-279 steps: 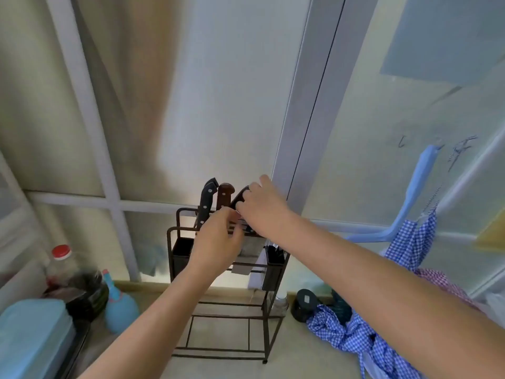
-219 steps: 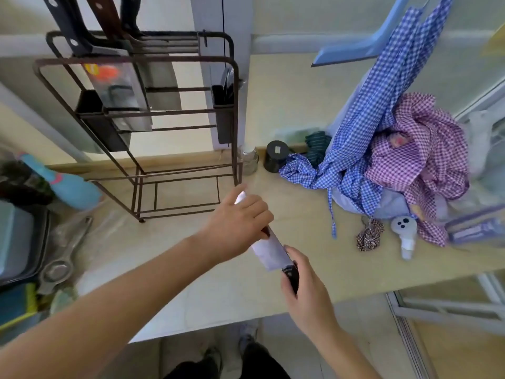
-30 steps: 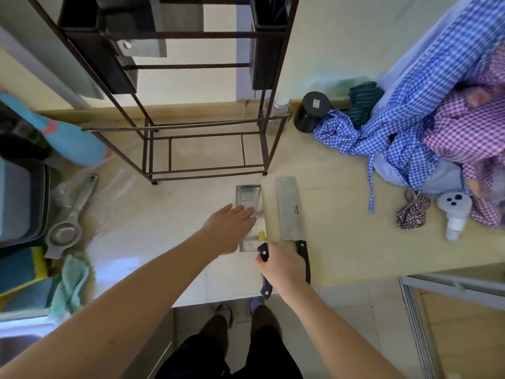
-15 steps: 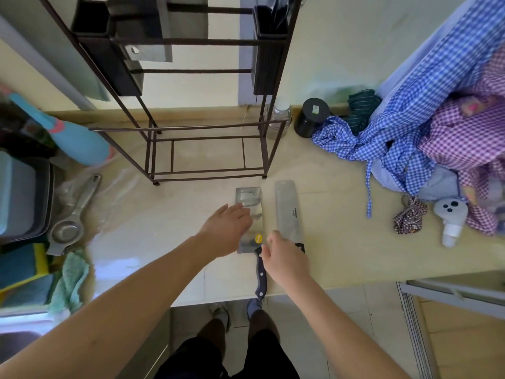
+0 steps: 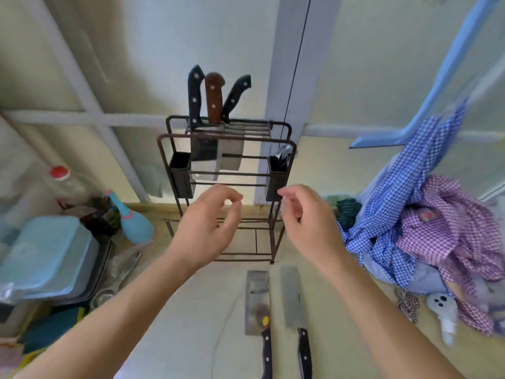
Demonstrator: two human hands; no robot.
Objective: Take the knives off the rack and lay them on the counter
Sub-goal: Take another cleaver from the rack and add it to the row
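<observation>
Three knives stand in the top slots of the dark wire rack, handles up: a black-handled knife on the left, a brown-handled knife in the middle and a second black-handled one leaning to the right, their broad blades hanging behind the upper rails. Both hands are raised in front of the rack's lower half, below those handles and touching none of them. The left hand has its fingers loosely curled, thumb and forefinger tips close together with nothing between them; the right hand mirrors it, fingers bent inward and empty. Two cleavers already lie on the pale counter in front of the rack, side by side and parallel, blades pointing toward the rack and dark handles toward the person: the left cleaver bears a small yellow sticker near its handle, and the right cleaver shows a dark mark on its blade too small to read. No writing can be made out on either.
</observation>
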